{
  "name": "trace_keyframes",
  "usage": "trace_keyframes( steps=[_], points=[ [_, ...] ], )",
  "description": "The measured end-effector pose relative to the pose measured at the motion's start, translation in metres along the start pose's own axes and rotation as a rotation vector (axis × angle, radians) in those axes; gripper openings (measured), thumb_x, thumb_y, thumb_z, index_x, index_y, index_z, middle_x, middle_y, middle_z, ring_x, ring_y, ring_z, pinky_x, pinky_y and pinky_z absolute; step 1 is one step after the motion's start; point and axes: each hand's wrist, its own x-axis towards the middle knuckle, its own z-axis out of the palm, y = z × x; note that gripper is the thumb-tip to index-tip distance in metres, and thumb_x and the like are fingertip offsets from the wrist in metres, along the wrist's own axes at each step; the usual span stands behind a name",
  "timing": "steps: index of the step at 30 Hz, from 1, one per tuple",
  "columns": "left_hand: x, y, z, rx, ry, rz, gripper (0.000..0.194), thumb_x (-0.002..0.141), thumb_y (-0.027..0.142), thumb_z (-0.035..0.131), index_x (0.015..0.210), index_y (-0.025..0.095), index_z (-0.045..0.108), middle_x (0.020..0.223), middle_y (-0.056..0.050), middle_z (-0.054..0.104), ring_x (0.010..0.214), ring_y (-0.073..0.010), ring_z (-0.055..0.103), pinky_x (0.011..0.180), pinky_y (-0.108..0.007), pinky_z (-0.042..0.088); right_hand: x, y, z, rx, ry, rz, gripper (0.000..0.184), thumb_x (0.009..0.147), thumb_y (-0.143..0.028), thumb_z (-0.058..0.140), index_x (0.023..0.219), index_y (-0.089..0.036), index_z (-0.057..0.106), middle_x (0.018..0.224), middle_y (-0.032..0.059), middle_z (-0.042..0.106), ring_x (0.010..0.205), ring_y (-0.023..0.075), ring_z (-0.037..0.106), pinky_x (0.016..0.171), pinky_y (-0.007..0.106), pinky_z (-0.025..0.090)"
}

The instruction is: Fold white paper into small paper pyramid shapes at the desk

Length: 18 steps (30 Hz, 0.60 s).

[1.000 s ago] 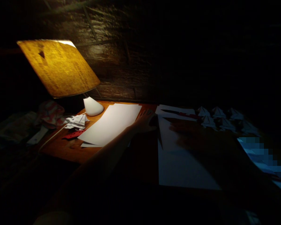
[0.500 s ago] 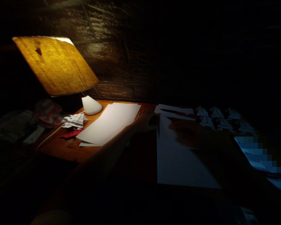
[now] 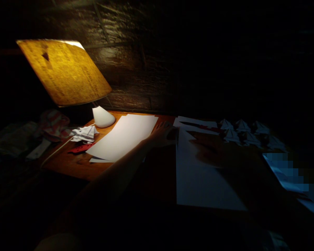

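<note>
A white sheet of paper (image 3: 199, 188) lies in shadow in front of me, its top end narrowing to a point, with a folded edge on the right. My left hand (image 3: 163, 134) reaches to that top corner, fingers bent, and appears to pinch the paper there. Over the upper right part of the sheet, my right hand (image 3: 209, 152) rests in deep shadow. Its fingers are too dark to make out. Just behind the sheet, a dark pointed blade with a red handle, perhaps a knife or scissors (image 3: 199, 124), lies on other white paper (image 3: 184, 120).
Left of my arm lies a stack of white sheets (image 3: 128, 134). A lit lamp (image 3: 65, 73) stands at the back left, near a folded paper piece (image 3: 85, 133) and a red object (image 3: 81, 149). Several folded paper figures (image 3: 242, 125) stand at the back right. Bluish paper (image 3: 282, 174) lies right.
My right hand has slid slightly down along the sheet's upper right edge, and more of the folded edge shows. My left hand stays at the top corner.
</note>
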Motion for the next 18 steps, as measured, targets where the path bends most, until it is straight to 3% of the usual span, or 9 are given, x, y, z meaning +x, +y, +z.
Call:
trace_keyframes(
  steps=[6,15,18],
  points=[
    [-0.0008,-0.0003,0.0008,-0.004,-0.003,-0.017,0.074,0.081,0.058,0.076,0.141,0.02,0.055,0.133,-0.015,0.053,0.129,-0.038,0.048,0.113,-0.057,0.04,0.0019,-0.0022,-0.0028,-0.019,-0.037,-0.005,0.056,0.096,-0.049,0.065,0.15,-0.044,0.053,0.16,-0.0011,0.049,0.145,0.0343,0.05,0.118,0.061,0.044],
    [-0.0003,-0.0019,0.0024,0.0,-0.003,-0.026,0.073,0.08,0.06,0.075,0.138,0.021,0.054,0.134,-0.015,0.054,0.127,-0.0395,0.048,0.111,-0.059,0.04,0.0037,-0.0037,-0.0088,-0.002,-0.101,-0.019,0.064,0.092,-0.047,0.07,0.152,-0.05,0.047,0.164,-0.0057,0.042,0.149,0.0349,0.044,0.121,0.063,0.039],
    [0.0003,-0.0001,0.002,-0.021,0.034,-0.049,0.065,0.082,0.053,0.076,0.132,0.017,0.055,0.133,-0.016,0.055,0.126,-0.0371,0.051,0.109,-0.055,0.043,0.0039,-0.006,-0.0098,-0.013,-0.116,-0.022,0.064,0.092,-0.048,0.07,0.152,-0.049,0.048,0.165,-0.0048,0.042,0.149,0.0354,0.044,0.12,0.063,0.04]
  ],
)
